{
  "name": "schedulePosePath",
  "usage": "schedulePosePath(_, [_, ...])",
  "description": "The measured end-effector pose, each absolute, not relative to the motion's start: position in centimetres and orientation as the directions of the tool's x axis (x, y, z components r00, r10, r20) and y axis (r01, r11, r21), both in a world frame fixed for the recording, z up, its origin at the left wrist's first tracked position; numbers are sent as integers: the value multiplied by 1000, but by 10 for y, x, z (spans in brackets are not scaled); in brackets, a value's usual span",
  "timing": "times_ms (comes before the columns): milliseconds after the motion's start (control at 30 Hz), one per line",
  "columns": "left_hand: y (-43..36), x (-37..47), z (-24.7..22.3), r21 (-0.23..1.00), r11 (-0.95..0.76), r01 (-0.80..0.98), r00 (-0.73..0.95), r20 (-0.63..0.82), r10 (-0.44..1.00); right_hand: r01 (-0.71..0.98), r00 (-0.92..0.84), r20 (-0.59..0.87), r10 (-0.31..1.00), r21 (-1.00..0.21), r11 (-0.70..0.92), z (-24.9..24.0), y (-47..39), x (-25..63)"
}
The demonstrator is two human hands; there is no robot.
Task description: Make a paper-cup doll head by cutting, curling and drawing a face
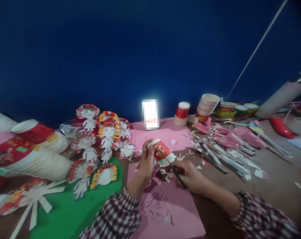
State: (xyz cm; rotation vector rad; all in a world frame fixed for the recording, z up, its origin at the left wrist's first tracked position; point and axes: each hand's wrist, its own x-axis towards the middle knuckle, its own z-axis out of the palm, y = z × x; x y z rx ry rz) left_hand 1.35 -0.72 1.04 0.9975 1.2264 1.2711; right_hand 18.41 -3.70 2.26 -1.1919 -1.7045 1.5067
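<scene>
My left hand (147,159) grips a red paper cup (162,149) with gold print and a pale rim, tilted over the pink paper. The fingers behind the cup are partly hidden. My right hand (189,176) pinches a slim black tool (177,176), whose point reaches the cup's lower edge; its exact kind is too blurred to tell. Beneath both hands lies a pink sheet (175,209) with dark pen strokes and a small paper scrap (169,218).
To the left, cut paper dolls (108,132) with red-and-yellow rims stand by a green sheet (65,212) and stacked paper cups (38,156). Pens (211,154), scraps and pink cutouts (249,136) clutter the right. More cups (206,104) stand by the blue wall (115,49).
</scene>
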Motion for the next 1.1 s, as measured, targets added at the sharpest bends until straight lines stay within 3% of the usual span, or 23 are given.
schedulePosePath(400, [-7,16,17,979,119,-162,-115,-139,984,224,-443,-119,889,-974,-19,28,-37,181])
schedulePosePath(800, [-6,19,8,980,31,-195,-32,-38,999,39,-416,-227,881,-972,-232,20,-35,181])
schedulePosePath(1100, [-1,17,3,984,8,-178,-34,-14,999,64,-391,-174,904,-985,-162,24,-34,179])
